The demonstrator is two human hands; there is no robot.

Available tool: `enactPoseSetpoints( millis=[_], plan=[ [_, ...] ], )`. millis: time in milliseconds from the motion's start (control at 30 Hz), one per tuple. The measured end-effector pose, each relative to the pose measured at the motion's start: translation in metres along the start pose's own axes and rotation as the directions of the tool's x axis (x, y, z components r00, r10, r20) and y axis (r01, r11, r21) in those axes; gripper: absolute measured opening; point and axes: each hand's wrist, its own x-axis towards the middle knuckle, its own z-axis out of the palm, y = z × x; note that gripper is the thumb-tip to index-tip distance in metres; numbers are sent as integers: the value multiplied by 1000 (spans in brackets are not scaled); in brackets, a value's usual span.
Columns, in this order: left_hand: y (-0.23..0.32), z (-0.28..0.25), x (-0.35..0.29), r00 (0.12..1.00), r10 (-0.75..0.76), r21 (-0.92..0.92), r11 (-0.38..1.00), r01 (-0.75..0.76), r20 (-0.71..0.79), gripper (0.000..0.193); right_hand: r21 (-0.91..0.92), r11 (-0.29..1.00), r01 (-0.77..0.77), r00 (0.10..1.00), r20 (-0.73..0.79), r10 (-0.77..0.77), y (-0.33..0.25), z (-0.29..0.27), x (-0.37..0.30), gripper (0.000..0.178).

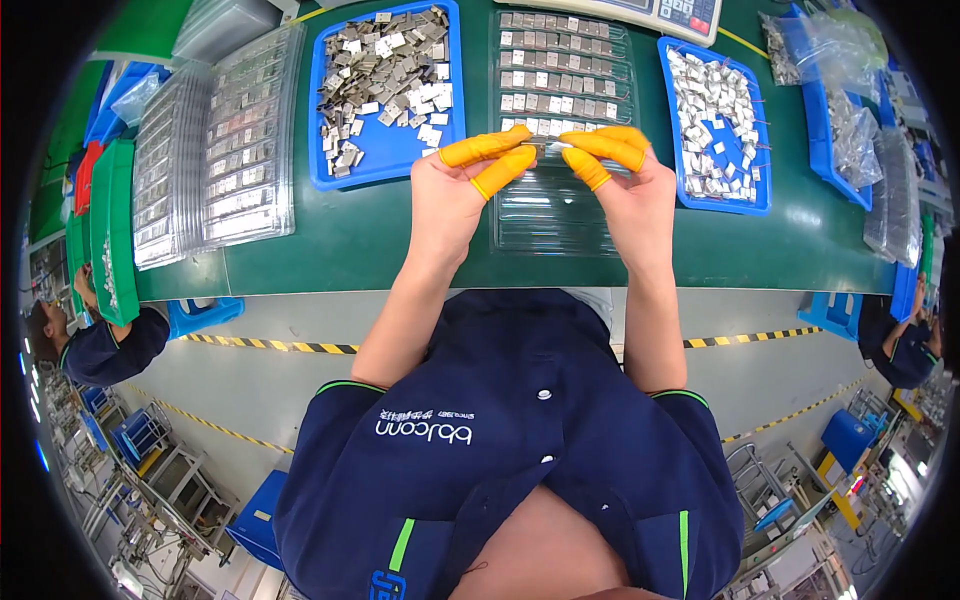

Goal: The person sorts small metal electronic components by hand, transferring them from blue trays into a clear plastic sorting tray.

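My left hand (pixel 456 190) and my right hand (pixel 637 190) meet over a clear plastic tray (pixel 555 222), yellow finger cots on their fingertips. Between my left thumb and forefinger is a small flat metal piece, mostly hidden. A small white piece (pixel 560 147) shows at my right fingertips, close against the metal one. Rows of metal-and-white connector parts (pixel 560 75) fill the tray's far half; its near grooves hold none. To the left, a blue tray (pixel 385 160) carries loose flat metal shells (pixel 390 65). On the right, another blue tray (pixel 728 148) holds small white connectors (pixel 712 90).
Stacked clear trays (pixel 250 140) with rows of parts stand at the left. A scale (pixel 665 15) sits at the back. Bagged parts (pixel 850 140) lie in a blue bin at right. Green bins (pixel 115 230) line the left edge. Other people work at both sides.
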Motion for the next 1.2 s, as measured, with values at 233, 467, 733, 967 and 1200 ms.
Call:
enactPoseSetpoints(
  millis=[233, 467, 733, 967, 1200],
  plan=[
    [3, -1, -5, 999, 51, 108, 993, -52, 18, 25, -465, 836, 290, 957, 125, -263, -4, -11, 1, 15],
    [0, -8, -12, 988, -98, 83, 993, 89, 121, 23, -344, 918, 196, 965, 236, -117, -10, -12, 2, 16],
    [-9, -18, -25, 946, -214, -205, 942, 266, 244, 26, 183, 947, -264, 925, 327, 195, -3, -1, -12, 15],
    [-18, -22, -26, 995, -93, -90, 991, 94, 20, 27, -235, 956, 177, 982, 113, -154, 3, 18, -14, 15],
    [-34, -34, -47, 924, 382, 786, 563, -255, 26, 20, -719, 378, 583, 740, 279, -612, 33, 14, 12, 13]
  ],
)
